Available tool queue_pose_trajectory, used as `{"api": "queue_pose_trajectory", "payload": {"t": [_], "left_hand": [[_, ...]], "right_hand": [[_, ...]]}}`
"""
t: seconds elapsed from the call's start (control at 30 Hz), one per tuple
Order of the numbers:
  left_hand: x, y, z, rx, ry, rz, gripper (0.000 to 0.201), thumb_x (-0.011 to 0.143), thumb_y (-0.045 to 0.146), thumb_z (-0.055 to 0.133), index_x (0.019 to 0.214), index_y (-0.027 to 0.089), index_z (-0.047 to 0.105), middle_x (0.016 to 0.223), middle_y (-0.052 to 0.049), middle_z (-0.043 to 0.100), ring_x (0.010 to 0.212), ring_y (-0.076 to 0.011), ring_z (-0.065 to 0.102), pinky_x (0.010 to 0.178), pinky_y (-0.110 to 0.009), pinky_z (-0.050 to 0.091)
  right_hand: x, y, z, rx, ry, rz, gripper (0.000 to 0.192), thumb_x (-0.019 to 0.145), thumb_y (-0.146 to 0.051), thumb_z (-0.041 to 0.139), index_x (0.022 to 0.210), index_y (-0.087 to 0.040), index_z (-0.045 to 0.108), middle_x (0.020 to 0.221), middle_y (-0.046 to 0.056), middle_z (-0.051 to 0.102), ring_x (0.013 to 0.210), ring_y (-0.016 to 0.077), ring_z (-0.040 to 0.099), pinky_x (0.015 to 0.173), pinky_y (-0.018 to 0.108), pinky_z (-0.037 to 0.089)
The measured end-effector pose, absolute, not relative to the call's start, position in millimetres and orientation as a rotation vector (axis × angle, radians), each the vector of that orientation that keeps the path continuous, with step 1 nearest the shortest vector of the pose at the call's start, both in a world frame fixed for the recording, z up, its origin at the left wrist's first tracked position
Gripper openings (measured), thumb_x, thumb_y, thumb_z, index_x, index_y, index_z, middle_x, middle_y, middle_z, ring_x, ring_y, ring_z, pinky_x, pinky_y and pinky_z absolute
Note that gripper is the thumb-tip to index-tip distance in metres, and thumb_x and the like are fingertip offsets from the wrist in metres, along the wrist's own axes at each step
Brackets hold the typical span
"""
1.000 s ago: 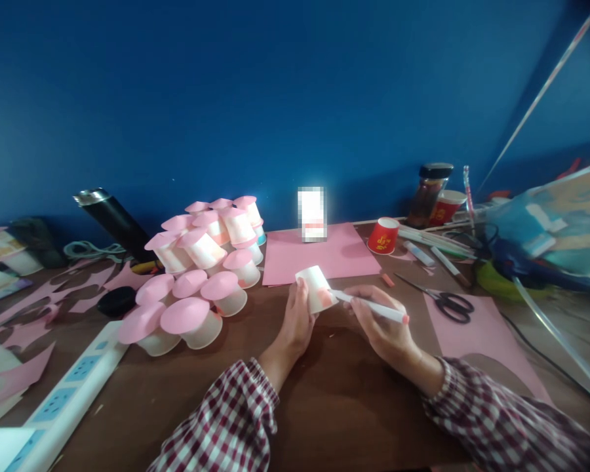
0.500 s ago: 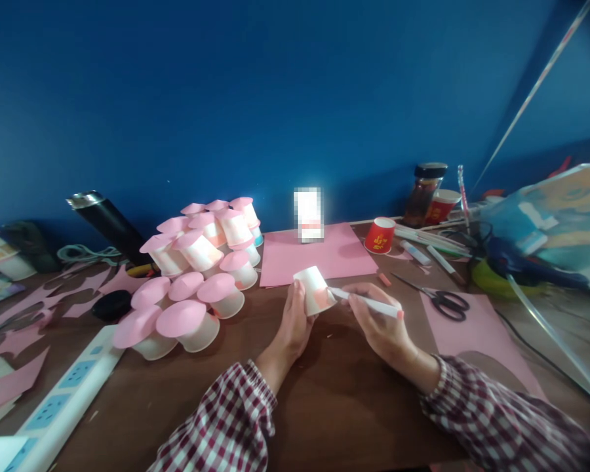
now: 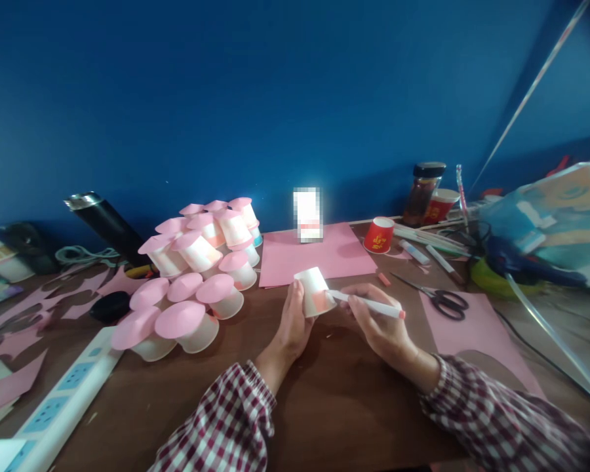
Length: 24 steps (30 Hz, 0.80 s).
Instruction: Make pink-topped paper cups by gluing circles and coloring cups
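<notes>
My left hand (image 3: 295, 321) holds a small white paper cup (image 3: 314, 290) upside down and tilted, just above the brown table (image 3: 334, 393). My right hand (image 3: 381, 321) grips a white marker with a pink end (image 3: 373, 305), its tip against the cup's side where a pink patch shows. Both forearms wear a red and white checked shirt.
A pile of white cups capped with pink paper (image 3: 191, 275) lies to the left, by a white power strip (image 3: 54, 406) and a black flask (image 3: 108, 223). Pink sheets (image 3: 319, 252), a red cup (image 3: 378, 235), scissors (image 3: 437, 298), a jar (image 3: 425, 190) and pens are behind and right.
The cup has turned slightly in my left hand and the marker has shifted a little along its side. The view has drifted slightly left.
</notes>
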<state>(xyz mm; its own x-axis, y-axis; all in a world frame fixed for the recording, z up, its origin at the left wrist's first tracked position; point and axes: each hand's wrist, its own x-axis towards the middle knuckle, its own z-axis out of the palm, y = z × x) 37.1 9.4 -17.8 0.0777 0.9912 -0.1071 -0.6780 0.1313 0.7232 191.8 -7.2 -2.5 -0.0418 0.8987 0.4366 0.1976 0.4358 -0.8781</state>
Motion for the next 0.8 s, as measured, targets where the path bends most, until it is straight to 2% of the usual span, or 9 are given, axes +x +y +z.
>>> {"api": "queue_pose_trajectory", "payload": {"t": [0.2,0.37,0.57,0.8], "left_hand": [[36.8,12.1,-16.5,0.503,0.768,1.351,0.042,0.086,0.052,0.047,0.108,0.018,0.059,0.100,-0.007,0.065,0.095,-0.0194,0.060,0.088,-0.033,0.046],[36.2,13.4,-14.9,0.500,0.765,1.341,0.046,0.087,0.054,0.045,0.107,0.015,0.059,0.093,-0.008,0.066,0.084,-0.0181,0.061,0.079,-0.031,0.047],[36.6,12.7,-13.5,0.512,0.723,1.344,0.047,0.082,0.054,0.053,0.102,0.013,0.060,0.084,-0.007,0.066,0.078,-0.0169,0.062,0.076,-0.029,0.047],[36.9,11.7,-10.6,0.514,0.726,1.338,0.043,0.080,0.053,0.056,0.096,0.013,0.061,0.091,-0.008,0.066,0.082,-0.0176,0.062,0.077,-0.029,0.047]], "right_hand": [[192.4,-8.0,3.4,-0.970,-1.505,0.739,0.009,0.087,-0.026,0.056,0.089,-0.019,0.061,0.069,0.001,0.065,0.060,0.0125,0.061,0.055,0.021,0.050],[192.8,-9.8,5.6,-0.958,-1.555,0.740,0.008,0.085,-0.025,0.058,0.087,-0.018,0.062,0.070,0.001,0.065,0.057,0.0115,0.058,0.051,0.020,0.047],[193.3,-10.7,8.2,-0.986,-1.594,0.670,0.010,0.084,-0.025,0.058,0.087,-0.018,0.064,0.069,0.001,0.065,0.056,0.0116,0.058,0.051,0.021,0.046],[192.2,-10.1,6.2,-0.974,-1.601,0.711,0.011,0.084,-0.025,0.058,0.089,-0.018,0.064,0.069,0.002,0.065,0.058,0.0126,0.059,0.052,0.022,0.047]]}}
